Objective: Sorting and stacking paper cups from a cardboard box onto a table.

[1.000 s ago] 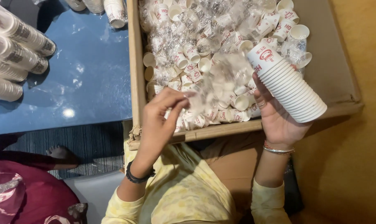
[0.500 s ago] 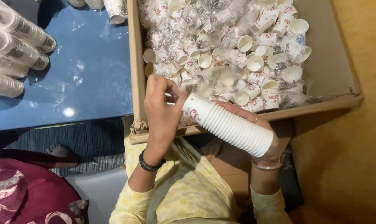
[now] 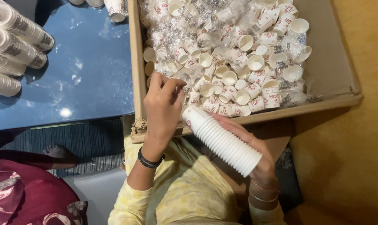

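My right hand cradles a long stack of nested white paper cups, which lies tilted with its open end pointing up-left toward the box's near wall. My left hand hovers at that end, fingers pinched together over the top cup, close to the loose cups. A big cardboard box in front of me is filled with several loose white paper cups with red print, mixed with crinkled clear plastic wrap.
A blue table lies left of the box, with stacked rows of paper cups at its left edge and more at the top. Another person's bare foot and patterned red cloth show at lower left. Tan floor to the right.
My right hand has brought the cup stack down from over the box's right side to the near edge and tilted it flat. My left hand stays at the stack's open end.
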